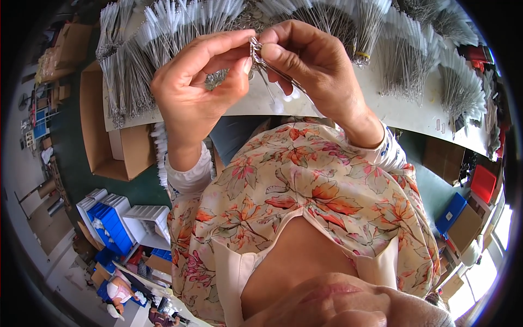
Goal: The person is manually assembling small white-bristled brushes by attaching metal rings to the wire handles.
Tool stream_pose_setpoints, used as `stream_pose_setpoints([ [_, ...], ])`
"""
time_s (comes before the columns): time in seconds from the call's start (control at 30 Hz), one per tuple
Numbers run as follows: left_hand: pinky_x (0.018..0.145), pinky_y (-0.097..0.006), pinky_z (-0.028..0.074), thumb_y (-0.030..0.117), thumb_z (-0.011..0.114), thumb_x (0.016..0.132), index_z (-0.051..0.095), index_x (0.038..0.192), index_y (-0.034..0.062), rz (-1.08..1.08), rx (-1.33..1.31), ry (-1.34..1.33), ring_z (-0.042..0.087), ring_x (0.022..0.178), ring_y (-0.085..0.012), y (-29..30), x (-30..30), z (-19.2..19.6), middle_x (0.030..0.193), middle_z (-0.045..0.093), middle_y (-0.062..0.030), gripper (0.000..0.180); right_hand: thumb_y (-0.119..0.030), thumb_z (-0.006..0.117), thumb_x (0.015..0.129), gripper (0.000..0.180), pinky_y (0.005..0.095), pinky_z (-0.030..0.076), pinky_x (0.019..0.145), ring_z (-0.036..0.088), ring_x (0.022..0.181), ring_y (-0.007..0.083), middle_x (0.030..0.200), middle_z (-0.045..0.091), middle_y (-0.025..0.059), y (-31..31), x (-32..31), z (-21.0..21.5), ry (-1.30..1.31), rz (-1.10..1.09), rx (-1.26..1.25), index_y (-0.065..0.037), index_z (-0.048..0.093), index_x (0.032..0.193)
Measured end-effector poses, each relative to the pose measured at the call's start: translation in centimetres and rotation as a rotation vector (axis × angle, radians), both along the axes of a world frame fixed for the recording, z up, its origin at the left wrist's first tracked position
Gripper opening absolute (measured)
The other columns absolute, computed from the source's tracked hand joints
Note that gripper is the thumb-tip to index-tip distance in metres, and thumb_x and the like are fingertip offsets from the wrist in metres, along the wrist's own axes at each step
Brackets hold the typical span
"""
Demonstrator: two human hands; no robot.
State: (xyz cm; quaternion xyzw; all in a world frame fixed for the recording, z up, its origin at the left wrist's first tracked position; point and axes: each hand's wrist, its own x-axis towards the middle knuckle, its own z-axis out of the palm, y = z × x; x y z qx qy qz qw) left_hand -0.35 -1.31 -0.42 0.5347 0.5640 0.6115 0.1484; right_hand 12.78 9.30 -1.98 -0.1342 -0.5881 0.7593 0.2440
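Above the table's near edge, both hands are raised and brought together. My left hand (196, 76) pinches a small shiny metal ring (252, 53) between thumb and fingertips. My right hand (321, 62) closes on several thin wire brushes (266, 82), its thumb and index finger by their looped ends at the ring. The wire stems run down below the right palm, and small white tips show there. Whether every loop sits on the ring is too small to tell. Bundles of wire brushes with white bristles (131, 76) lie behind the hands.
More brush bundles (406, 71) cover the right side of the white table (376, 109). An open cardboard box (133, 150) stands at the left below the table edge. Blue crates (111, 224) are lower left, a red bin (482, 183) far right. Other people (120, 289) work at lower left.
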Motion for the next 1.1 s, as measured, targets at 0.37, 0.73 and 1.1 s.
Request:
stream_pose_setpoints([
  [0.37,0.072,-0.024,0.054,-0.015,0.060,0.071,0.062,0.098,-0.0078,-0.013,0.157,0.135,0.065,0.079,-0.0173,0.6,-0.4,-0.7,0.095,0.064,-0.0153,0.028,-0.016,0.061,0.086,0.015,0.0188,0.040,0.047,0.056,0.057,0.0068,0.070,0.059,0.0008,2.4,0.5,1.5,-0.090,0.234,0.011,-0.002,0.061,0.087],
  [0.73,0.069,-0.022,0.050,-0.002,0.062,0.080,0.059,0.099,-0.0087,-0.147,-0.072,0.170,0.059,0.079,-0.0108,0.5,-1.9,0.8,0.088,0.062,-0.0073,0.020,-0.020,0.059,0.087,0.017,0.0174,0.038,0.047,0.053,0.057,0.0040,0.071,0.057,-0.0025,1.8,0.5,1.3,-0.075,0.214,0.023,-0.003,0.060,0.087],
  [1.1,0.050,-0.018,0.037,0.012,0.054,0.089,0.059,0.092,-0.0030,-0.285,-0.242,-0.579,0.045,0.056,-0.0054,0.5,-1.7,0.5,0.073,0.058,-0.0025,0.016,-0.015,0.058,0.087,0.016,0.0180,0.039,0.054,0.048,0.064,0.0035,0.073,0.055,-0.0026,2.5,0.7,0.7,-0.089,0.195,0.066,-0.001,0.059,0.092],
])
